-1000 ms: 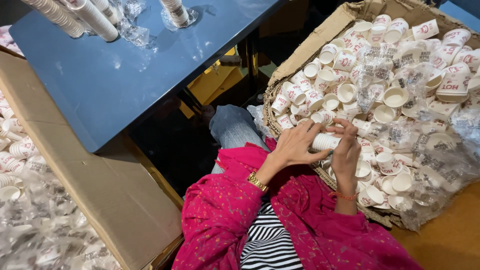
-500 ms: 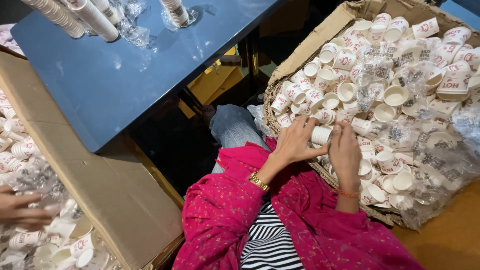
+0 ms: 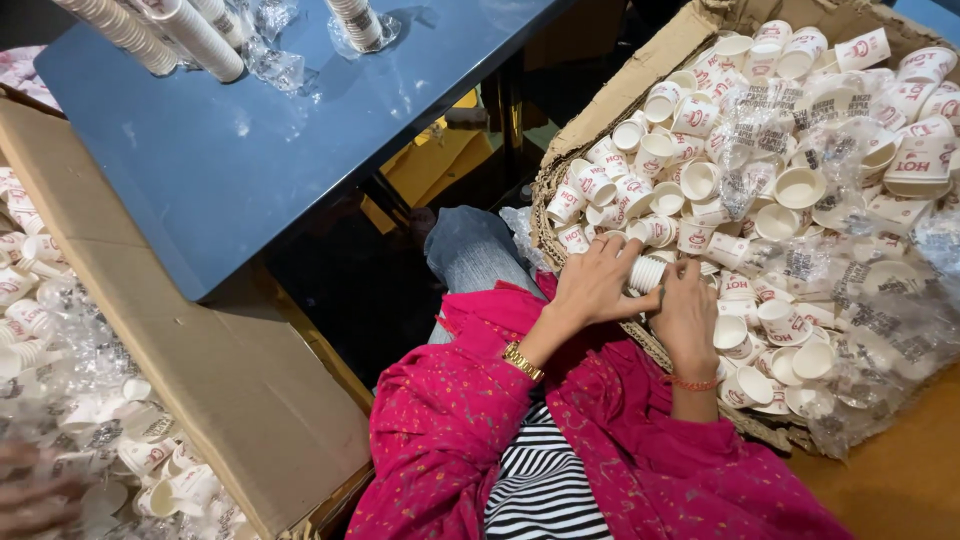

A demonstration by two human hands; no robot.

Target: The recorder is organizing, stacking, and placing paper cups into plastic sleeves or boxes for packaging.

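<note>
My left hand (image 3: 595, 285), with a gold bracelet on its wrist, and my right hand (image 3: 686, 320), with a red thread on its wrist, both grip a short stack of white paper cups (image 3: 648, 272) lying on its side. The stack sits at the near edge of a big cardboard box (image 3: 600, 110) on my right. That box is heaped with loose white paper cups (image 3: 790, 190) with red print and crumpled clear plastic wrap (image 3: 880, 320). Pink sleeves cover both my arms.
A blue table (image 3: 250, 140) ahead carries long stacks of cups (image 3: 190, 35) and plastic wrap. A second cardboard box (image 3: 200, 340) on my left also holds cups (image 3: 60, 330). Another person's blurred hand (image 3: 35, 495) is in its lower corner. My knee (image 3: 470, 250) lies between the boxes.
My right hand slid down from the top of the cup stack to its right end. The other person's hand came into the left box and has moved lower.
</note>
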